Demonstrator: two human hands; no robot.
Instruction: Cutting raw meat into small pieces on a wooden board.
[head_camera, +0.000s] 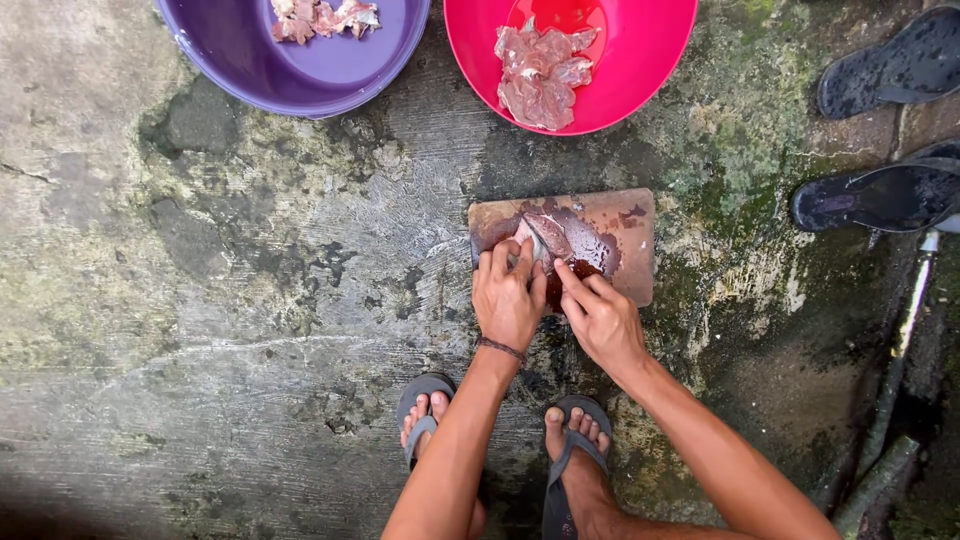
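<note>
Wooden board (630, 250) on wet concrete, pink meat piece (548, 238) on it. My left hand (508, 300) fingers pressed on meat; right hand (600, 315) grips knife (560, 262), fingers closed. Pink bowl (640, 80) beyond.

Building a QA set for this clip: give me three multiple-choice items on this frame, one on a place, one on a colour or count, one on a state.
1. Where does the cutting board lie?
A. On the concrete ground, before the person's feet
B. Inside the purple basin
C. On a table

2. What colours are the two basins?
A. Blue and green
B. Purple and pink
C. Both white

3. What are the hands doing?
A. Both hang free, apart from the board
B. The left hand presses on the meat and the right hand works a knife at it
C. Both grip the pink basin

Key: 1 A, the board sits flat on wet concrete just ahead of the sandalled feet. 2 B, both basins show at the top edge, each holding meat pieces. 3 B, the left fingers rest on the meat beside the blade.
</note>
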